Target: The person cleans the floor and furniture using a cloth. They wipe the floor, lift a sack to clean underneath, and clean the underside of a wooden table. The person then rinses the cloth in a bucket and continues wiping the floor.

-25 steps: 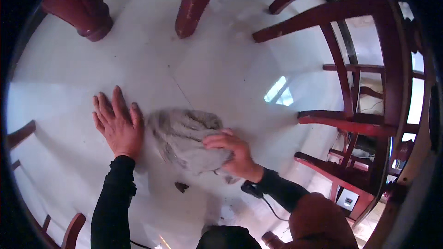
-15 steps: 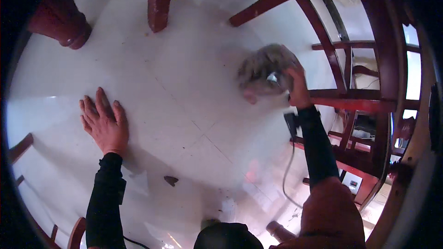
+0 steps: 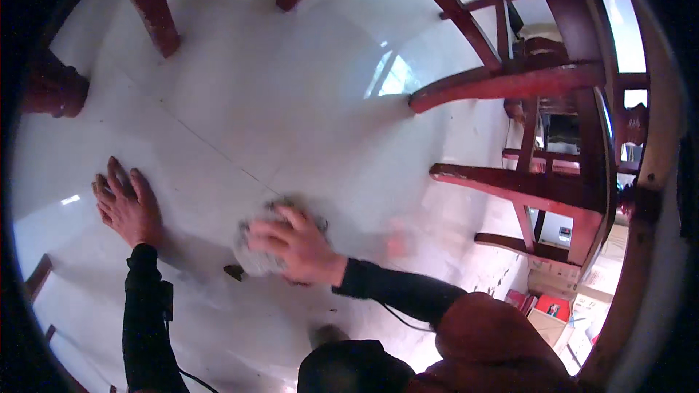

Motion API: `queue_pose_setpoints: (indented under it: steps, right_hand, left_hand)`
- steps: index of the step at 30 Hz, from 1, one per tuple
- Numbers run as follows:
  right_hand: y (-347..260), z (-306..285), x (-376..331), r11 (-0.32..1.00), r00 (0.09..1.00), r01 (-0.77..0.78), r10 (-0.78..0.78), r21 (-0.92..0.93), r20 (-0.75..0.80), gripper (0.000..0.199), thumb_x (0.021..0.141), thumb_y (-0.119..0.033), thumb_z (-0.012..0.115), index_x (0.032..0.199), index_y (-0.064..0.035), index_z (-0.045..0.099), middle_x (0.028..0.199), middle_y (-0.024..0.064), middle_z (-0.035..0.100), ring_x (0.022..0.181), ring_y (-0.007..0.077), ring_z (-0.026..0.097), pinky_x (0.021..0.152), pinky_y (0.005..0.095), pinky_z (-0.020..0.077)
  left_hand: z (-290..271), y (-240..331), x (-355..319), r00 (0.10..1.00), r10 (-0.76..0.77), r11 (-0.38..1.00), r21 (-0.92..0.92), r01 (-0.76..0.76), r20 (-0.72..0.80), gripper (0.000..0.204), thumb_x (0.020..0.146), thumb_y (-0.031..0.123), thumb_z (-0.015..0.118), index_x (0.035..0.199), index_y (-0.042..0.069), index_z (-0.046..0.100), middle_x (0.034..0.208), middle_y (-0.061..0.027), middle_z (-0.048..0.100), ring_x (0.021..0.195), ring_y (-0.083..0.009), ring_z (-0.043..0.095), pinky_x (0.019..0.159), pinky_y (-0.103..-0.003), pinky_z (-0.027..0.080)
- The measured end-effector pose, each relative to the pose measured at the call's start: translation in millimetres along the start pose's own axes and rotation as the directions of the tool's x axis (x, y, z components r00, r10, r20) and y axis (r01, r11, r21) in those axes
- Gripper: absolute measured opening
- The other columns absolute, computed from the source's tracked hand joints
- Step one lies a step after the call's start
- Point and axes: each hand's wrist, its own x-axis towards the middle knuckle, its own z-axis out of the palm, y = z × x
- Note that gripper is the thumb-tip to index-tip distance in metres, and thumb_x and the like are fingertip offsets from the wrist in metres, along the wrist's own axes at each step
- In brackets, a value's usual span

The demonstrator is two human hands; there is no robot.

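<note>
My left hand [image 3: 131, 207] rests palm down on the pale, glossy floor [image 3: 240, 102], its fingers stretched out and partly spread. Beneath my right hand [image 3: 304, 249] is a crumpled grey cloth [image 3: 250, 256], pressed against the floor in front of me. The fingers of that hand curve over the cloth and look slightly smeared by motion. Close to the cloth's near left edge lies a small dark, flat scrap [image 3: 234, 272]. Part of the cloth is hidden by the hand.
Dark red wooden chairs [image 3: 524, 188] stand on the right, one leg [image 3: 466, 94] reaching over the floor. More wooden legs [image 3: 149, 7] rise at the far left, beside a thick turned foot [image 3: 62, 94]. Cardboard boxes [image 3: 557, 284] and a red item [image 3: 555, 308] are at the lower right.
My right hand has swept the cloth from the far right, by the chairs, toward me and left, near the dark scrap. The view has shifted; my left hand still lies flat.
</note>
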Motion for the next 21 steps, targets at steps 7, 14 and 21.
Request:
queue_pose_setpoints:
  steps: [7,14,21]
  right_hand:
    - [27,-119,-85,0.384,0.778,-0.463,0.608,0.799,0.159,0.060,0.066,-0.006,0.069,0.125,-0.0107,0.062,0.128,0.0116,0.061,0.119,0.0284,0.058,0.107,0.0419,0.0427]
    - [165,-133,-116,0.816,0.760,-0.575,0.503,-0.063,-0.412,0.063,0.063,-0.007,0.073,0.126,-0.0110,0.061,0.134,0.0115,0.057,0.128,0.0313,0.051,0.109,0.0437,0.0370]
    - [42,-52,-254,0.790,0.761,-0.614,0.591,-0.002,-0.268,0.060,0.057,-0.005,0.075,0.115,-0.0173,0.066,0.132,0.0034,0.058,0.132,0.0297,0.045,0.112,0.0467,0.0343]
  left_hand:
    - [14,-14,5,0.999,0.037,0.997,0.063,-0.037,0.004,0.059,0.100,0.055,0.038,0.152,0.027,0.036,0.155,-0.0174,0.034,0.146,-0.0317,0.026,0.118,-0.051,0.017]
    - [41,-39,19,0.983,0.179,0.937,0.297,-0.182,0.038,0.063,0.098,0.062,0.037,0.152,0.029,0.036,0.154,-0.0160,0.036,0.144,-0.0326,0.031,0.115,-0.053,0.023]
    - [36,-36,16,0.991,0.134,0.968,0.218,-0.128,-0.012,0.060,0.098,0.061,0.036,0.151,0.032,0.037,0.153,-0.0150,0.038,0.142,-0.0315,0.035,0.114,-0.052,0.026]
